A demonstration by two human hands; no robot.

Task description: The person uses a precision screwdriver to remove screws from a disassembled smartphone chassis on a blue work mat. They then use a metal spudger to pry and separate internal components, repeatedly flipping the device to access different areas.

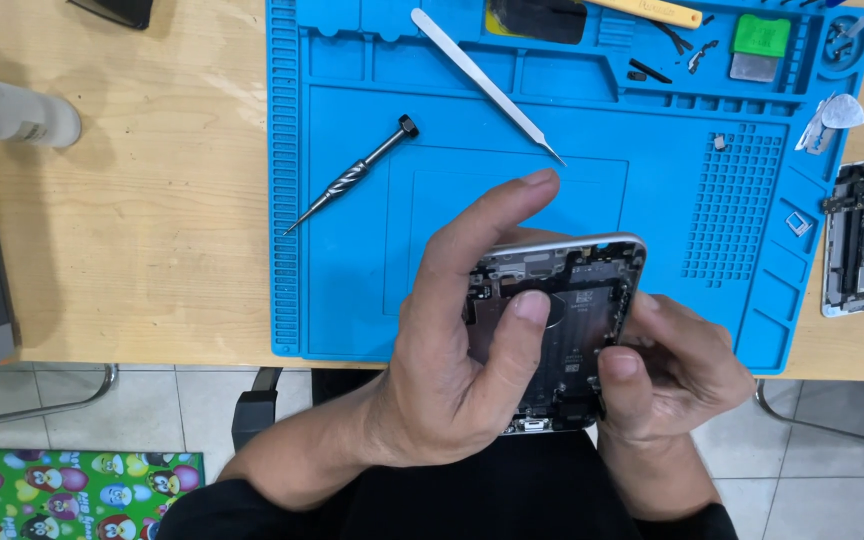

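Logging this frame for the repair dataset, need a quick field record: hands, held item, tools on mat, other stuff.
left hand: grips the opened silver phone housing, thumb pressed inside it
right hand: holds the housing's right edge, thumb on the rim
surface: blue silicone repair mat on a light wooden table
tools on mat: grey metal screwdriver with twisted shaft; long silver tweezers
mat trays: yellow pry tool, green-and-grey block, small dark parts
right of mat: detached phone screen assembly, face down
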